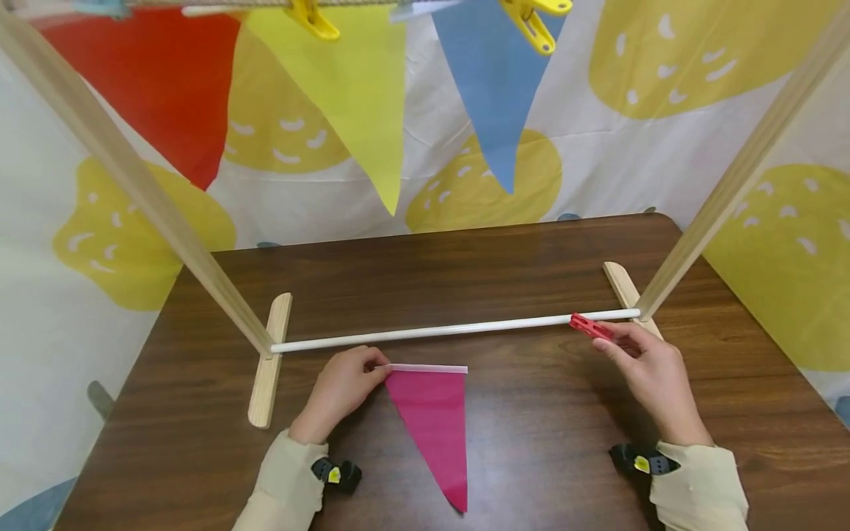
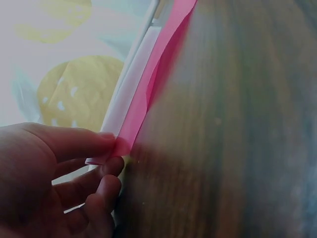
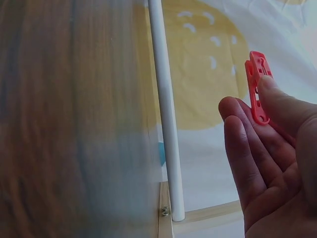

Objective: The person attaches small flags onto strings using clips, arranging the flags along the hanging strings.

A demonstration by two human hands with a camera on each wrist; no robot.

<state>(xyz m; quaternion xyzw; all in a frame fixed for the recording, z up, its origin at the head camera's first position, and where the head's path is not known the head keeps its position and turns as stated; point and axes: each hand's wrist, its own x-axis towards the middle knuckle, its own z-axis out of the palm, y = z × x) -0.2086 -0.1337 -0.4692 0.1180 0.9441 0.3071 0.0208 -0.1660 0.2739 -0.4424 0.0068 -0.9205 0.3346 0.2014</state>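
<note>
A pink triangular pennant (image 1: pixel 434 420) with a white top band (image 1: pixel 432 368) hangs point down toward me in the head view. My left hand (image 1: pixel 345 387) pinches its upper left corner between thumb and fingers; the left wrist view shows the thumb on the band's end (image 2: pixel 126 99). Over at the right, my right hand (image 1: pixel 654 372) holds a red clothespin (image 1: pixel 589 326) between thumb and fingers. In the right wrist view the clothespin (image 3: pixel 258 87) points upward, its other fingers loosely bent below.
A wooden stand with two slanting posts (image 1: pixel 153 184) and a white lower rod (image 1: pixel 458 330) spans the brown table (image 1: pixel 531 442). Red (image 1: pixel 159 81), yellow (image 1: pixel 352 88) and blue (image 1: pixel 501 81) pennants hang from a rope above, with yellow clothespins (image 1: pixel 538 29). A lemon-patterned cloth (image 1: pixel 425 133) stands behind.
</note>
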